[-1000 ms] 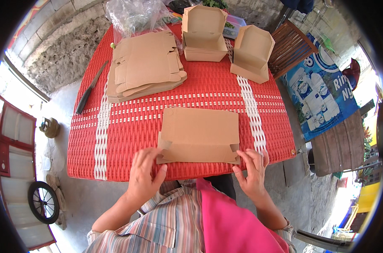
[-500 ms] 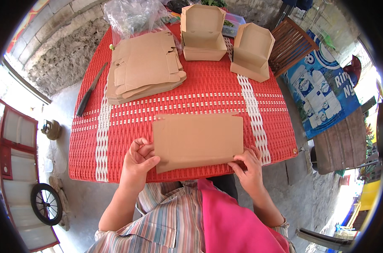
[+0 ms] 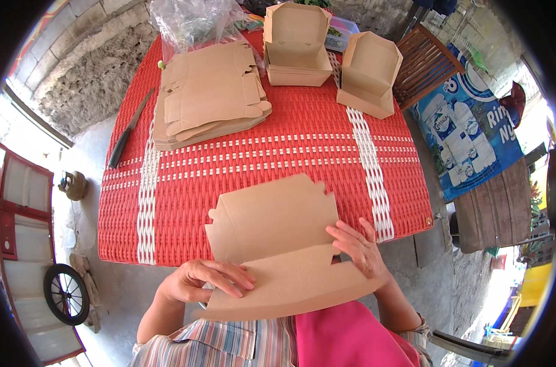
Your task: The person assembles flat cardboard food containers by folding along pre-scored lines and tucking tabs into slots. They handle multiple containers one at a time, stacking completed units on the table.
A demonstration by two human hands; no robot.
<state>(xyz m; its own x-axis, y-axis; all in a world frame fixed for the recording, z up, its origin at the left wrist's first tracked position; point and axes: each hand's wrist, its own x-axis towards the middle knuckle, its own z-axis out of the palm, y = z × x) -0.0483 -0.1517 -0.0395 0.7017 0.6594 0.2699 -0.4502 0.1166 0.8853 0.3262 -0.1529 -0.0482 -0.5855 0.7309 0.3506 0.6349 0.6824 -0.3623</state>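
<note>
I hold a flat brown cardboard box blank [image 3: 278, 238] lifted above the near edge of the red woven table [image 3: 290, 153]. My left hand [image 3: 204, 280] grips its lower left part, fingers spread over the bent lower flap. My right hand [image 3: 359, 246] holds its right side, fingers on the fold. The blank's upper panel stands tilted up and its lower panel curves toward me. A stack of flat brown blanks [image 3: 207, 98] lies at the far left of the table. Two folded-up open boxes stand at the far side, one in the middle [image 3: 296, 46] and one to the right [image 3: 368, 73].
A dark knife [image 3: 130, 128] lies along the table's left edge. A clear plastic bag [image 3: 195, 21] sits behind the stack. A wooden chair [image 3: 428, 64] and a blue printed banner [image 3: 470, 122] stand at the right. A wheel [image 3: 66, 293] rests on the ground, lower left.
The blank lay flat on the table near the front edge. Both hands have lifted it toward me and bent it along a fold, so its lower panel now curves over my lap.
</note>
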